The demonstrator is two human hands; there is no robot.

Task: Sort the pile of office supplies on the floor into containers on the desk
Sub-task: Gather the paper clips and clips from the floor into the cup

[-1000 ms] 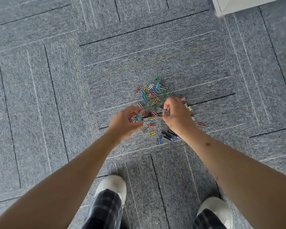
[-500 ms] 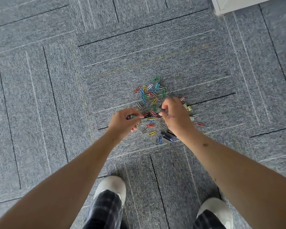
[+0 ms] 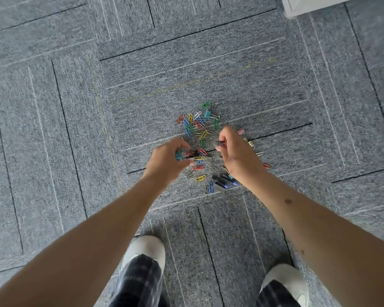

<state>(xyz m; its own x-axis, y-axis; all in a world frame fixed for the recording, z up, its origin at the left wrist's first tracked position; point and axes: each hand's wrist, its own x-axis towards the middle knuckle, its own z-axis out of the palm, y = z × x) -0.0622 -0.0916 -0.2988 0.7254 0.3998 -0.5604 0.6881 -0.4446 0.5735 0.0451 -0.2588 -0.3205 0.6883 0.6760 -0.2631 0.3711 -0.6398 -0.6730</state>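
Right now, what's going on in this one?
A person is bent over a pile of office supplies on the grey carpet, mostly coloured paper clips with some binder clips. The left hand holds a teal clip in its curled fingers; the right hand pinches a small dark piece just above the pile, too small to identify. Most of the pile lies unsorted on the floor. No containers are in view, only a white furniture corner at the top right.

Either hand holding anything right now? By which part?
Left hand grips a teal clip, mostly hidden by its fingers. Right hand pinches a small dark item; which part is unclear.
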